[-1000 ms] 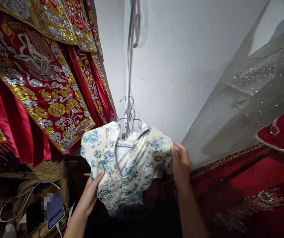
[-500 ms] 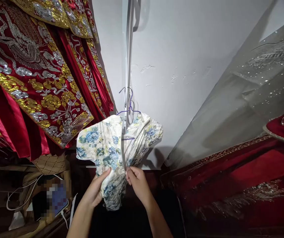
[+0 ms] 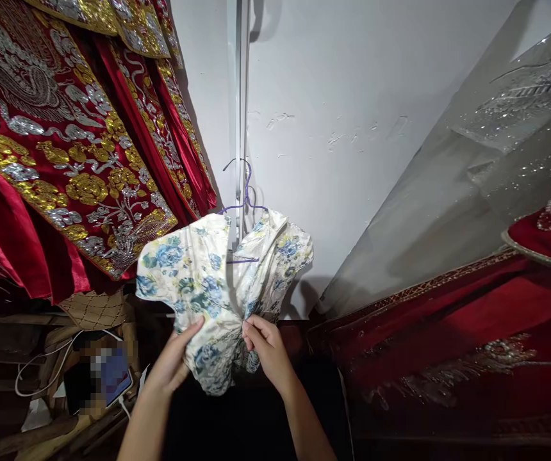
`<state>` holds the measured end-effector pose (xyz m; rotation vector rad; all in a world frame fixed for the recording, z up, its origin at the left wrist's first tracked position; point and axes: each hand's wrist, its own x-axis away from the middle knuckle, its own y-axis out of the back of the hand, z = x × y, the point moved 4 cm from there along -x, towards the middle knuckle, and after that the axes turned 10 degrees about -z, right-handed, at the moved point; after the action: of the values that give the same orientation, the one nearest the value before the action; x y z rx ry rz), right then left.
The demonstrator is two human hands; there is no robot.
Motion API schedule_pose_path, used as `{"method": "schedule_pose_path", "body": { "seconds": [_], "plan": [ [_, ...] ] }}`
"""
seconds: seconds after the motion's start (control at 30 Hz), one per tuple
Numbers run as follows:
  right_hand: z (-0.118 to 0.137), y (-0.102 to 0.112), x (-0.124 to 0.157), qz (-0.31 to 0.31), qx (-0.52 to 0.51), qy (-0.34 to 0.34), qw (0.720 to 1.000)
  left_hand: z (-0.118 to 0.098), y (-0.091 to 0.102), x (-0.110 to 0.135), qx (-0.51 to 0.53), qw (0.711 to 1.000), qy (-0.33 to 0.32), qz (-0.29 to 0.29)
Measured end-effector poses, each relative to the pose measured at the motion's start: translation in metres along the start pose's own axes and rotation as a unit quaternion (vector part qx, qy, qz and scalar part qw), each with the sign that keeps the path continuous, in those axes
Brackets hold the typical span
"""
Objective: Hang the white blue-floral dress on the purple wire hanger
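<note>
A white short-sleeved blouse (image 3: pixel 208 282) with blue and yellow flowers hangs on a purple hanger (image 3: pixel 245 203), whose hook stands free in front of a white upright pole (image 3: pixel 239 115). My left hand (image 3: pixel 175 355) grips the left side of the blouse near its lower part, thumb in front and the other fingers behind the cloth. At the middle of the front, my right hand (image 3: pixel 262 342) pinches the edge where the neckline comes together. Its thumb and forefinger are closed on the cloth. The lower hem bunches and drops between my hands.
Red costumes with gold and silver sequins (image 3: pixel 88 186) hang on the left. A phone (image 3: pixel 115 378) with a white cable lies on a wooden seat at lower left. Sheer sparkling fabric (image 3: pixel 520 147) and red beaded cloth (image 3: pixel 448 333) hang at right, beside a white wall (image 3: pixel 343 83).
The view has shifted slightly. My left hand has moved a little left with the blouse's side, and the lower front looks more spread. My right hand keeps its pinch.
</note>
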<state>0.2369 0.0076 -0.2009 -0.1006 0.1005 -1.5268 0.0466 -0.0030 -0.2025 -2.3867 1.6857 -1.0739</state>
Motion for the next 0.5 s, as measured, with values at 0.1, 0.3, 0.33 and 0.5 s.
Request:
{"method": "schedule_pose_path", "body": {
  "seconds": [0.1,0.3,0.33,0.5],
  "plan": [
    [0.003,0.009,0.009,-0.030,-0.121,-0.086,0.989,-0.023,0.038,-0.023,-0.087,0.968,-0.189,-0.144],
    [0.011,-0.010,0.019,-0.003,-0.098,-0.127,0.987,0.003,0.002,-0.004,-0.260,0.866,-0.423,-0.059],
    [0.011,-0.015,0.018,0.019,-0.075,-0.127,0.989,0.015,-0.014,0.001,-0.277,0.873,-0.402,0.012],
    [0.041,-0.011,-0.004,0.037,-0.032,-0.092,0.995,0.042,-0.060,0.011,-0.251,0.885,-0.384,0.085]
  ]
}}
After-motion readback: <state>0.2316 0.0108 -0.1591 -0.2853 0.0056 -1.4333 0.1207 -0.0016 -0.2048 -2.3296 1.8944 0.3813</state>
